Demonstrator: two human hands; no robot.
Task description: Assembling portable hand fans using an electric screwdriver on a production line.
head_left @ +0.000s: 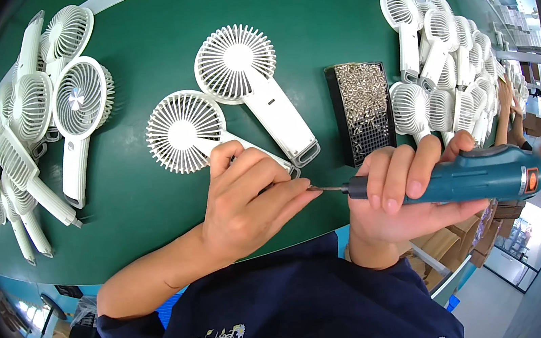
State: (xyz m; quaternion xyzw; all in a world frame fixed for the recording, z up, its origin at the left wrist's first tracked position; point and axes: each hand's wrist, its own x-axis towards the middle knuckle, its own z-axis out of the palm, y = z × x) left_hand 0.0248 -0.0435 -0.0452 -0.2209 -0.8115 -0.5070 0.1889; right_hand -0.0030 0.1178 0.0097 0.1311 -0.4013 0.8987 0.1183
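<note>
My right hand is wrapped round a teal electric screwdriver, held level with its thin bit pointing left. At the bit's tip, the thumb and fingers of my left hand pinch together; whatever lies between them is too small to make out. Just beyond that hand, a white handheld fan rests on the green table, its handle partly hidden by my fingers. Beside it, a second white handheld fan lies with its handle toward me.
A black tray of small metal screws stands right of the two fans. Several white handheld fans are heaped at the left, and another pile of fans lies at the right. Other people are beyond the right side.
</note>
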